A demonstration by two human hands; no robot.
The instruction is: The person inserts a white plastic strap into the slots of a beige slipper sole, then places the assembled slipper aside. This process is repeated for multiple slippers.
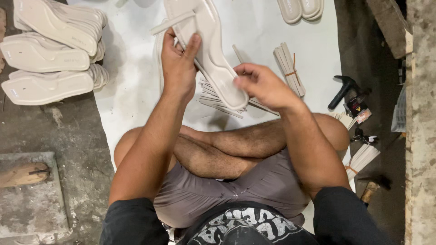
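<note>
Sandal sole (210,50): cream, long, smooth, thin strap (172,22) jutting at 10 o'clock. Held over white sheet (131,86), at 12 o'clock from crossed legs. Left hand (178,63) clamped on upper part; right hand (261,84) pinching heel end at 5 o'clock.

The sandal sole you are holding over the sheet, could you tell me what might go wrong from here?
The sandal sole is held in the air by the left hand near its strap and the right hand at its heel, so it could slip. If it drops, it may scatter the loose strips beneath it. The hammer lies close beside the right knee and could be knocked.
</note>
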